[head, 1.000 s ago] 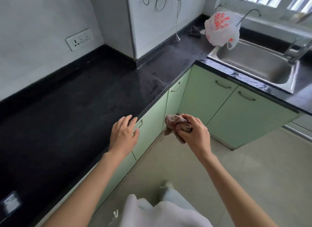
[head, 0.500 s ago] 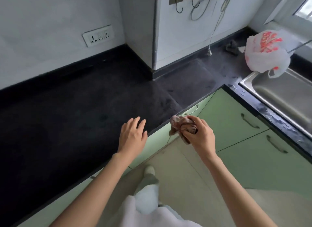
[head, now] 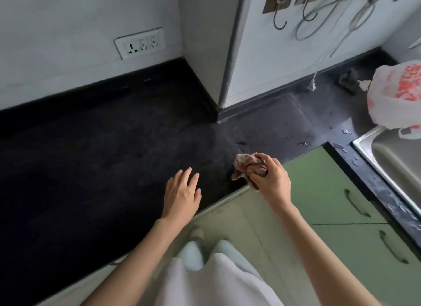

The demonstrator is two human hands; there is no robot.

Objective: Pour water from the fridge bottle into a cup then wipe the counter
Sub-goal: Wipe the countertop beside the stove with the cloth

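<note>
My right hand (head: 271, 180) is closed around a crumpled pinkish-brown cloth (head: 245, 163), held just over the front edge of the black counter (head: 102, 150). The cloth bunches out to the left of my fingers. My left hand (head: 182, 195) lies flat on the counter with fingers spread, a short way left of the cloth, holding nothing. Water drops (head: 304, 144) glisten on the counter near the sink corner. No bottle or cup is in view.
A steel sink (head: 391, 160) sits at the right with a white and red plastic bag (head: 396, 96) behind it. Green cabinet doors (head: 323, 191) run below the counter. A wall socket (head: 140, 42), hooks and a hanging cable (head: 328, 53) are on the wall. A dark rag (head: 347, 80) lies in the back corner.
My right hand has carried the cloth up from in front of the cabinets to the counter's edge. My view has swung left, and my left hand stays flat on the counter.
</note>
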